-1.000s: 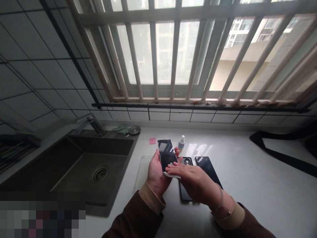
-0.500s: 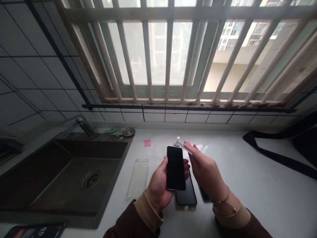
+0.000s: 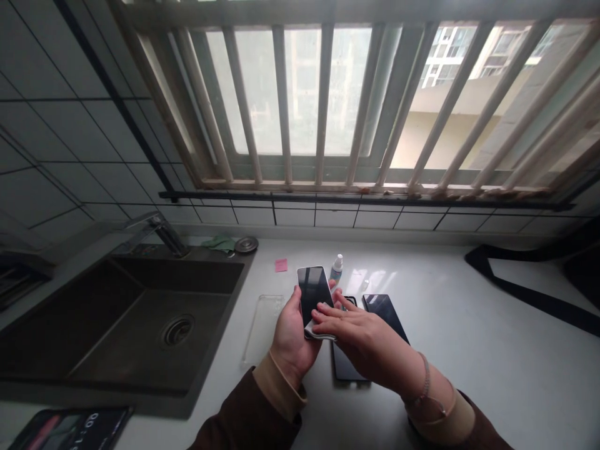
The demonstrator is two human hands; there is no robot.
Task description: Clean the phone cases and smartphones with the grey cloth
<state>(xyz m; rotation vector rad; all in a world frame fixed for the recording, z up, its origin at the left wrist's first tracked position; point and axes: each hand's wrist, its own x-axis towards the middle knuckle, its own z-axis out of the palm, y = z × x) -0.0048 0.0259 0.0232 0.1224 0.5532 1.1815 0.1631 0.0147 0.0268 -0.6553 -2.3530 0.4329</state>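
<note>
My left hand is closed around the edges of a smartphone, its dark screen facing up. With fingers laid across the lower part of that screen, my right hand presses a small pale cloth to the glass. Beneath my hands a second phone lies on the counter, partly covered. A third dark phone rests to its right, partly behind my right hand. Just beyond the held phone stands a small white-capped bottle. A clear phone case lies left of my left hand.
A dark sink with a faucet is on the left. A pink note, green cloth and metal drain cover lie along the back. Another lit phone is at bottom left, a black strap at right.
My right hand has come down and left, from beside the phone onto its lower screen with the cloth. The held phone has shifted slightly left and tilted; the third phone shows more.
</note>
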